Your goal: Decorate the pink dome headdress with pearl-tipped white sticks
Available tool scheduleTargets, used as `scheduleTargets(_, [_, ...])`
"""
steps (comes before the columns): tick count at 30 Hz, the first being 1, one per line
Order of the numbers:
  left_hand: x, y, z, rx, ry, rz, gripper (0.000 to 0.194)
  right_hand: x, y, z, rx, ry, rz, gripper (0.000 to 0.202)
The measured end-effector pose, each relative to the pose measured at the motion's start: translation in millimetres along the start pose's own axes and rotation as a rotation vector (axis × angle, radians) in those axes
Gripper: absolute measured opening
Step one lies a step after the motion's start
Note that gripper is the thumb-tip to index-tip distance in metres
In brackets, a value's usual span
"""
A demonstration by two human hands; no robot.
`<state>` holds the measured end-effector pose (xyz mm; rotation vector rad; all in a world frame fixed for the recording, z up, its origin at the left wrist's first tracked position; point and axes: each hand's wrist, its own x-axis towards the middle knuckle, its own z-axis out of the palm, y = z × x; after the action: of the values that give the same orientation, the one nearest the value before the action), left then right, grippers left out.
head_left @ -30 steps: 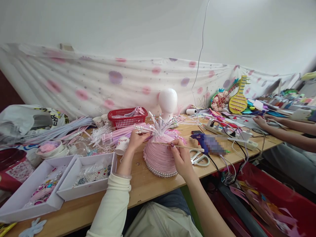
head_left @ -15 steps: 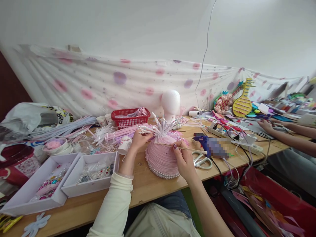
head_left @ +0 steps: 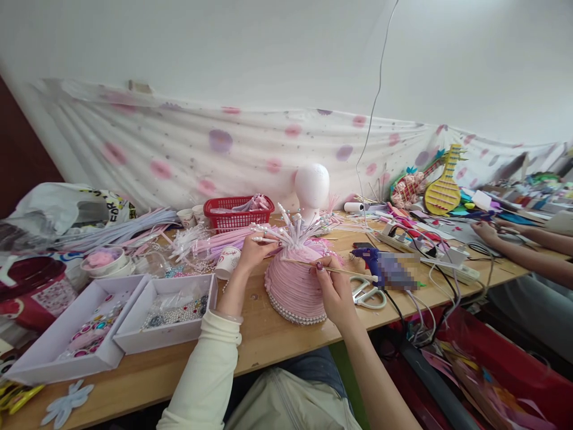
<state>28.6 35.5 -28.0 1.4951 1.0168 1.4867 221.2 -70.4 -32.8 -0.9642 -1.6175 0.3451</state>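
Across a wooden tabletop (head_left: pixel 253 322), a pink ridged dome (head_left: pixel 290 289) sits near the front edge, between a worker's hands, its long axis roughly upright: broad base down, narrow gathered neck up. Behind it stands a white foam head (head_left: pixel 312 186). A spray of beaded stems (head_left: pixel 295 230) fans upward and outward from the neck. The right hand (head_left: pixel 335 289) has thumb and fingers pinched on a pale stick (head_left: pixel 347 271), which lies nearly level, one end at the dome's upper side, the pale-tipped other pointing right. The left hand (head_left: pixel 254 254) reaches in beside the neck among the stems; whether its fingers grip or merely touch them cannot be told. Good work here would seem to call for a steady left hand, light pressure from the stick's end along the ridges, and care not to snag the small pearl trim (head_left: pixel 301 320) ringing the base.
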Motion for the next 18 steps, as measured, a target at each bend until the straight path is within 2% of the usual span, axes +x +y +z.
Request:
scheduleTargets(7, [3.6, -9.4, 0.1, -0.131, 0.033, -0.111, 0.026, -0.2, 4.3, -0.4, 0.012, 0.004, 0.011, 0.024])
scheduleTargets(14, [-1.3, -2.2, 0.7, -0.207, -0.065, -0.064, 0.037, -0.9, 9.2, -0.5, 0.05, 0.009, 0.038, 0.021])
scheduleTargets(18, [-2.3, 0.2, -1.4, -0.197, -0.117, -0.035, 0.034, 0.1, 11.7, -2.0, 0.045, 0.007, 0.032, 0.023])
